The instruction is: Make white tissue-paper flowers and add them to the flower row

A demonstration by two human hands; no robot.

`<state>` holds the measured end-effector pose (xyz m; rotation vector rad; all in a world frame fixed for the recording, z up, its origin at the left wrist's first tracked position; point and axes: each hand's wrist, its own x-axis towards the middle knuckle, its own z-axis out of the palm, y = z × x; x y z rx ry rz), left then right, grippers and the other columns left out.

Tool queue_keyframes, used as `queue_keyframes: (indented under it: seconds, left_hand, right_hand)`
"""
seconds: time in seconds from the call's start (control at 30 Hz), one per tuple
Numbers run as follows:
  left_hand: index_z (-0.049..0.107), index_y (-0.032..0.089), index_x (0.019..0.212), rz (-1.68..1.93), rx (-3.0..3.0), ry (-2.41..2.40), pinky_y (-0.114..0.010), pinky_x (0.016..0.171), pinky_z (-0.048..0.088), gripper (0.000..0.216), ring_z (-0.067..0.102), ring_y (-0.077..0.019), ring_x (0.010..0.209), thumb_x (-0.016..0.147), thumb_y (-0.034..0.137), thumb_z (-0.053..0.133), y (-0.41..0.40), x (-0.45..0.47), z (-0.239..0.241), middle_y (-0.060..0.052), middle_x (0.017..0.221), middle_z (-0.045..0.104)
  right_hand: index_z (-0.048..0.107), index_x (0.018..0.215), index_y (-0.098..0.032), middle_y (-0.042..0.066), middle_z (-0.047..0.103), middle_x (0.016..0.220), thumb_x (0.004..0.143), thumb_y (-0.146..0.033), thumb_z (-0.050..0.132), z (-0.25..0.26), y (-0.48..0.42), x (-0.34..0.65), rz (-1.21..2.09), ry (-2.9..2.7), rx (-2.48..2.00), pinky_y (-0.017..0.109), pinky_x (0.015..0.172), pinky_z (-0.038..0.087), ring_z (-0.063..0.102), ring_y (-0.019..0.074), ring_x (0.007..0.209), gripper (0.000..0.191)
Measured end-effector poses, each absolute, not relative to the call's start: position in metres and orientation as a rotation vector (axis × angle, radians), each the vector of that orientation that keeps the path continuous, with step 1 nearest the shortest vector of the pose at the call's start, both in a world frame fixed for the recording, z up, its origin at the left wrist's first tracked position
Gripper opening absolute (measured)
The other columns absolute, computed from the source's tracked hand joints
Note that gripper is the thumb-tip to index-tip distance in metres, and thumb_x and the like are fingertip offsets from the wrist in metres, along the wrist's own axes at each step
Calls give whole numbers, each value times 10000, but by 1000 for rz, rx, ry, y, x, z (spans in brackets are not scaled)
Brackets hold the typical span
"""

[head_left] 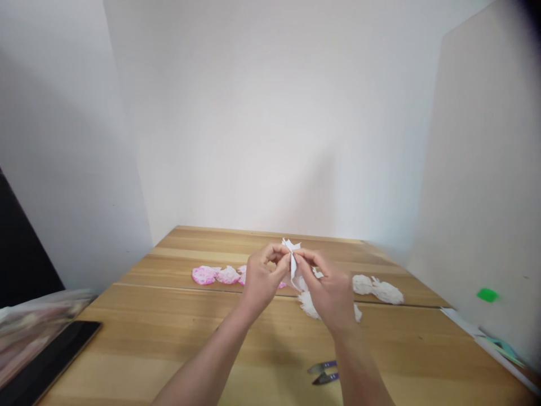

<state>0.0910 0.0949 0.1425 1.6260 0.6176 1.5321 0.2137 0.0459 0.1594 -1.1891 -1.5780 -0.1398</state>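
Observation:
Between my two hands, above the middle of the table, is a gathered piece of white tissue paper (pixel 295 272), its pleated end sticking up. My left hand (pixel 265 272) pinches it from the left with thumb and forefinger. From the right, my right hand (pixel 327 285) pinches the same piece, fingertips close to the left ones. Behind and below the hands lie white tissue paper flowers (pixel 387 292), partly hidden by my right hand. Pink-edged tissue paper flowers (pixel 205 274) sit in a row at the left, the last ones covered by my left hand.
Thread snips (pixel 323 373) lie on the wooden table (pixel 169 332) beside my right forearm, which hides their handle end. At the left edge are a dark phone (pixel 54 358) and a clear plastic bag (pixel 38 321). A green patch (pixel 487 295) marks the right wall.

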Motion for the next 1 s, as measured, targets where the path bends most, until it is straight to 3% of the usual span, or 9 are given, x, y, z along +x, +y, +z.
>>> queue_keyframes:
  seconds: [0.67,1.0]
  left_hand:
    - [586,138,772,1528,1628,564,-186,606,428,89,541,-84,616,814,216,582,94,89,146,7,657,591]
    - [559,143,756,1430,1355,423,-177,522,423,145,552,-79,552,762,257,649,96,89,146,18,641,604]
  right_hand:
    - [684,854,-211,-9,694,720,868,-274,567,159,47,209,-231,-1549,-1142,221,630,455,625,131,631,134]
    - [673,832,-197,-4,685,701,844,-333,585,160,46,210,20,-1442,-1172,219,603,460,619,136,625,163]
